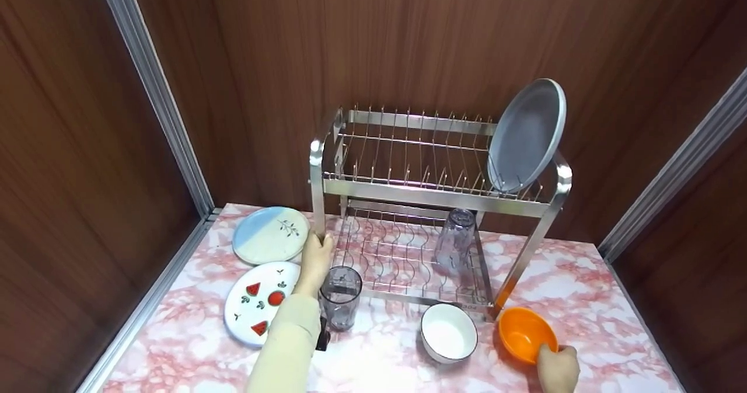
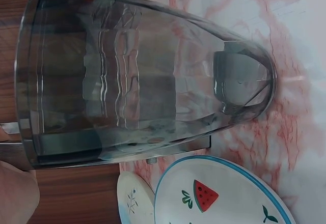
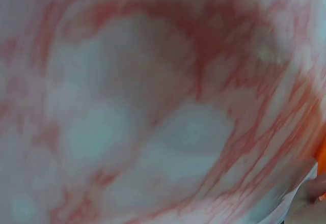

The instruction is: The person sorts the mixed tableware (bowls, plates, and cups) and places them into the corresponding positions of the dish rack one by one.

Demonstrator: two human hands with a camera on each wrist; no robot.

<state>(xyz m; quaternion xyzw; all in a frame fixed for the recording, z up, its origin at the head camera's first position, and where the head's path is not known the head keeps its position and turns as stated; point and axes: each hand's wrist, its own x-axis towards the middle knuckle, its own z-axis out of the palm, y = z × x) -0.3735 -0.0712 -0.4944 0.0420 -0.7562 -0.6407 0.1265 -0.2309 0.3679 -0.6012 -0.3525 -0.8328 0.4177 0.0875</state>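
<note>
My left hand (image 1: 316,260) grips the front left leg of a metal two-tier dish rack (image 1: 435,198). Beside that forearm stands an upright dark drinking glass (image 1: 341,299); the same glass (image 2: 153,76) fills much of the left wrist view. At the lower right, my right hand (image 1: 558,368) pinches the rim of an orange bowl (image 1: 523,330) near the rack's front right leg. Only a sliver of that bowl (image 3: 322,155) and a few fingers (image 3: 309,198) show in the right wrist view. A grey plate (image 1: 525,139) leans upright on the top tier, at its right end.
Another glass (image 1: 456,241) stands upside down on the lower tier, right side. A white bowl (image 1: 449,333) sits before the rack. Left of it lie a blue-and-cream plate (image 1: 271,235) and a watermelon-patterned plate (image 1: 248,308). Wooden walls (image 1: 408,42) enclose the marbled table (image 1: 192,317).
</note>
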